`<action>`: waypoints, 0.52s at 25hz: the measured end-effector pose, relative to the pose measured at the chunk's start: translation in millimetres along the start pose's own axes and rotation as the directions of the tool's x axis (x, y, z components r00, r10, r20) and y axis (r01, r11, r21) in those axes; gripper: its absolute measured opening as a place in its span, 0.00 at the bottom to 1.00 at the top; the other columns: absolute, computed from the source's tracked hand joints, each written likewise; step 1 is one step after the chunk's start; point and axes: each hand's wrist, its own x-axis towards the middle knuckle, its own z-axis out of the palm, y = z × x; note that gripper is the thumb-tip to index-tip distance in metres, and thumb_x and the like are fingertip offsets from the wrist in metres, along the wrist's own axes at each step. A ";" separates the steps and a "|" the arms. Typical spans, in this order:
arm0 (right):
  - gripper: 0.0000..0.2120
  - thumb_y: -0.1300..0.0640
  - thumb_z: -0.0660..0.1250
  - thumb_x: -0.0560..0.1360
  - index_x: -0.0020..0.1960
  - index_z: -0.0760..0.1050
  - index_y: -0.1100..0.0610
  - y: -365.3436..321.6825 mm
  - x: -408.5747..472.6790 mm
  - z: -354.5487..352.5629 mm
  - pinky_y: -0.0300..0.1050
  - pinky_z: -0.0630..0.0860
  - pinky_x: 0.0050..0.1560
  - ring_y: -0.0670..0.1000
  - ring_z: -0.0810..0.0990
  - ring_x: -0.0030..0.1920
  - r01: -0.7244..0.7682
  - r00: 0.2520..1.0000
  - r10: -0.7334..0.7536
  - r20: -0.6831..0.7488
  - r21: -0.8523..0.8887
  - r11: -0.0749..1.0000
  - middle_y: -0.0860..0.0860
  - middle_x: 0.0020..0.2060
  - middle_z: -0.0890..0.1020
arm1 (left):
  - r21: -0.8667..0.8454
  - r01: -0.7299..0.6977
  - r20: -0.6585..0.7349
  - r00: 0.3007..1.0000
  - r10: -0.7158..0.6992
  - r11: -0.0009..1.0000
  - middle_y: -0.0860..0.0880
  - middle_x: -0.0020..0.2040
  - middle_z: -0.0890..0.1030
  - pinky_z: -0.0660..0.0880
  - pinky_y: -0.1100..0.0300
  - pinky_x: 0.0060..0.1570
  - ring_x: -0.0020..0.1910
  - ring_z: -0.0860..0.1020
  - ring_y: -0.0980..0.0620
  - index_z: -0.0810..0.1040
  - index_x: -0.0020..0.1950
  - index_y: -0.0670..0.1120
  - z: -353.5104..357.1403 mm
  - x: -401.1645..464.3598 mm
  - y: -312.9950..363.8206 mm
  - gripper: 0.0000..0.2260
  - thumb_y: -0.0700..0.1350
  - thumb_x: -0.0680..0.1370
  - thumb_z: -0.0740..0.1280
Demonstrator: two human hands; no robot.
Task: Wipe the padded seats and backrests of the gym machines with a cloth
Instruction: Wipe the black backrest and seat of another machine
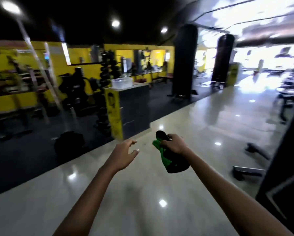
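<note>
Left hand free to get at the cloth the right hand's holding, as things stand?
Probably yes. The left hand is open and empty, level with the green and black cloth gripped in the right hand. Only bare air over the shiny floor lies between them.

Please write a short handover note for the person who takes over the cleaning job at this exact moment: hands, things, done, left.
Right hand: grips the green and black cloth, held in the air over the shiny floor.
Left hand: fingers loosely spread, holds nothing.
Gym machines: blurred, on the dark mat at the left, out of reach.
Done: cannot tell from this view.
Left: walk to a machine and wipe its seat and backrest.
</note>
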 end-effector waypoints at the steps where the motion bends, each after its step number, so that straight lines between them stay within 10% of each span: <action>1: 0.14 0.50 0.65 0.74 0.55 0.77 0.57 5.9 11.2 -11.4 0.46 0.73 0.47 0.56 0.76 0.46 -0.055 0.997 0.055 -0.046 -0.004 0.998 0.58 0.48 0.80 | -0.015 -0.057 0.029 0.998 0.057 0.998 0.47 0.65 0.76 0.68 0.61 0.58 0.64 0.73 0.51 0.73 0.67 0.44 4.1 27.7 -0.2 0.18 0.46 0.78 0.66; 6: 0.15 0.47 0.65 0.72 0.54 0.76 0.54 49.3 28.5 -65.4 0.46 0.73 0.49 0.58 0.78 0.53 -0.311 0.910 0.310 -0.276 0.043 0.950 0.58 0.51 0.79 | -0.156 -0.292 0.161 0.935 0.316 0.944 0.46 0.64 0.77 0.70 0.61 0.59 0.63 0.75 0.51 0.74 0.65 0.43 46.6 140.5 28.5 0.17 0.44 0.78 0.67; 13: 0.19 0.46 0.66 0.72 0.60 0.76 0.53 134.5 -39.0 -144.1 0.46 0.73 0.53 0.57 0.77 0.58 -0.632 0.592 0.615 -0.521 0.174 0.755 0.57 0.57 0.80 | -0.452 -0.474 0.387 0.659 0.645 0.756 0.45 0.61 0.78 0.72 0.58 0.58 0.62 0.75 0.49 0.76 0.63 0.43 174.6 181.4 132.4 0.15 0.44 0.77 0.68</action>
